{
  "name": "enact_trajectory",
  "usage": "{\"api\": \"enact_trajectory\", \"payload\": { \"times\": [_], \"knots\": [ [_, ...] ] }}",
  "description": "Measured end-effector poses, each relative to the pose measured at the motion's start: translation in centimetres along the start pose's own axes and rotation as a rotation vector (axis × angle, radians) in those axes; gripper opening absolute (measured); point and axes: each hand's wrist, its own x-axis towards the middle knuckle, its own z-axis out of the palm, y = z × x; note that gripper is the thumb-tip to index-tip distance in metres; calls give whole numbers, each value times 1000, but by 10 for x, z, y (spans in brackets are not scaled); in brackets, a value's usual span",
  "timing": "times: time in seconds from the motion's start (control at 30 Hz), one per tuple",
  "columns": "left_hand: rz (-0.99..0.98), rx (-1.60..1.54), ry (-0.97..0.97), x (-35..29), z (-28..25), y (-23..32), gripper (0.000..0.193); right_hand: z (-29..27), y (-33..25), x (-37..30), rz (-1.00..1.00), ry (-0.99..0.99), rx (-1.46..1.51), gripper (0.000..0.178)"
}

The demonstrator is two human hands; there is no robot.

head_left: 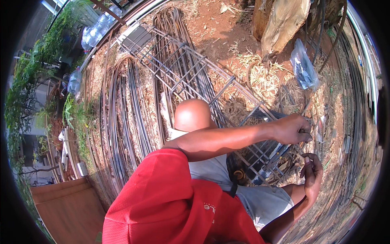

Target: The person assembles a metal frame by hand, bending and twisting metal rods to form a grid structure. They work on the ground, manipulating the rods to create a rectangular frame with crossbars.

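A long steel rebar cage (pixel 191 67) runs diagonally from the far left down to the right, with its near end beside my legs. My left hand (pixel 291 129) reaches across above the cage's near end. Its fingers are curled closed and pointing right. Just below it, my right hand (pixel 313 175) is raised with the thumb and fingers pinched together. Whatever either hand holds is too small to make out. Thin sticks or wire ends (pixel 289 157) show in the tangle beside the right hand.
Bent rebar bundles (pixel 130 118) lie at left, and long rods (pixel 349 122) curve along the right. A clear plastic bag (pixel 304 69) lies near a cut log (pixel 284 24). Plastic bottles (pixel 95 34) stand far left; a brown panel (pixel 69 207) is near left.
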Motion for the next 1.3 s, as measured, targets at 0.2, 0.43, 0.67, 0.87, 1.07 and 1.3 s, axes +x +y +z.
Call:
{"api": "enact_trajectory", "payload": {
  "times": [0.2,0.43,0.67,0.87,1.07,1.3],
  "knots": [
    [-131,-158,2,-3,-11,12,32,-4,-5,-16,-29,-44,148,25],
    [-119,-587,129,5,-13,20,22,27,1,3,32,89,187,26],
    [-130,-936,64,7,-20,11,28,50,-11,0,-18,-17,426,27],
    [-340,-1061,-99,5,-26,7,32,69,-11,-2,-82,-238,558,24],
    [-177,-925,115,9,-24,13,29,77,-18,4,7,-2,390,24],
    [-210,-588,170,13,-39,13,30,107,-27,11,9,128,268,32]
  ]
}}
